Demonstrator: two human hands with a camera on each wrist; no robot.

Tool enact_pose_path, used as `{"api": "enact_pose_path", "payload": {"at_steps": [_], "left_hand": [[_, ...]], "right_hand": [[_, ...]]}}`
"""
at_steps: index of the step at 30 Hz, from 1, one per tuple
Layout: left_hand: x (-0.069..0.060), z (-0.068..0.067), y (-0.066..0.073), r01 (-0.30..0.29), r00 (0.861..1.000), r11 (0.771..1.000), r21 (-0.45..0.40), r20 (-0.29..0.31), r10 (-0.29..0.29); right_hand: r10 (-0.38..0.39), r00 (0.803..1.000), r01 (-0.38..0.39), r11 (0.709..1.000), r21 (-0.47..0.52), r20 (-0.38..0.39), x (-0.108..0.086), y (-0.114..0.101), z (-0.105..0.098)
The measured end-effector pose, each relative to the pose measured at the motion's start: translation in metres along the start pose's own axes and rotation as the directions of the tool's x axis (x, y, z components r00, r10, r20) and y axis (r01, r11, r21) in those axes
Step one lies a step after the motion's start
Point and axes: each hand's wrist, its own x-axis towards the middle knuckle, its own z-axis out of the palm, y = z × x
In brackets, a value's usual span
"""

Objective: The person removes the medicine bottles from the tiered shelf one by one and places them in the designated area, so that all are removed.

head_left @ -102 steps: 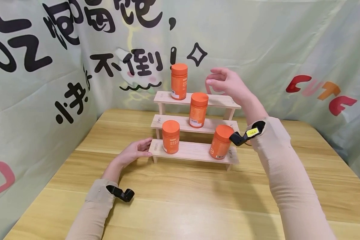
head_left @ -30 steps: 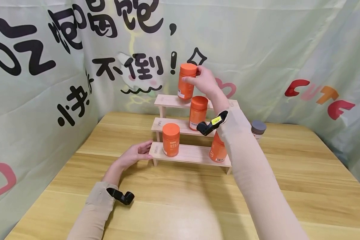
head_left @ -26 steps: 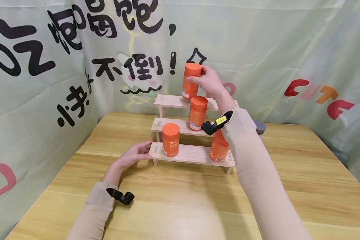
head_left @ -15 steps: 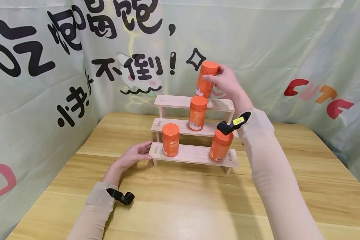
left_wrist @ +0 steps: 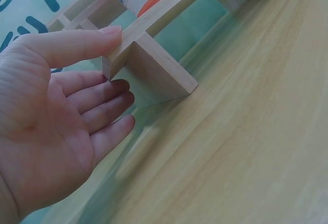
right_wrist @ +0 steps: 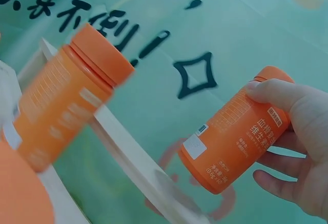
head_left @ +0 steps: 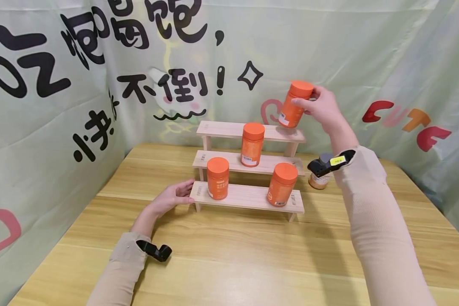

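My right hand [head_left: 325,108] grips an orange supplement bottle [right_wrist: 230,137] between thumb and fingers. This bottle is tilted, its base just above the right end of the top tier. My left hand [head_left: 173,197] holds the left end of the bottom tier of a three-tier wooden display stand [head_left: 245,196]. In the left wrist view, the thumb lies over the board's edge and the other fingers are under it. A second orange bottle [head_left: 252,144] stands on the middle tier. Two more, a left bottle [head_left: 217,178] and a right bottle [head_left: 282,185], stand on the bottom tier.
Behind the right wrist camera, a bottle with a grey lid [head_left: 319,182] stands on the wooden table [head_left: 229,259], partly hidden. A printed cloth backdrop [head_left: 348,55] hangs close behind the stand and along the left side.
Empty at first, my right hand took the orange bottle from the top tier's left part and carried it right to that tier's right end, tilting it. The left hand stayed in place.
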Motion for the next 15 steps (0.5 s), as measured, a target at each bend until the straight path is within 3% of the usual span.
{"api": "enact_pose_path", "payload": {"at_steps": [15], "left_hand": [[-0.001, 0.001, 0.002, 0.005, 1.0, 1.0, -0.011, -0.001, -0.005]], "right_hand": [[0.102, 0.991, -0.109, 0.991, -0.079, -0.085, -0.023, 0.037, -0.065]]}}
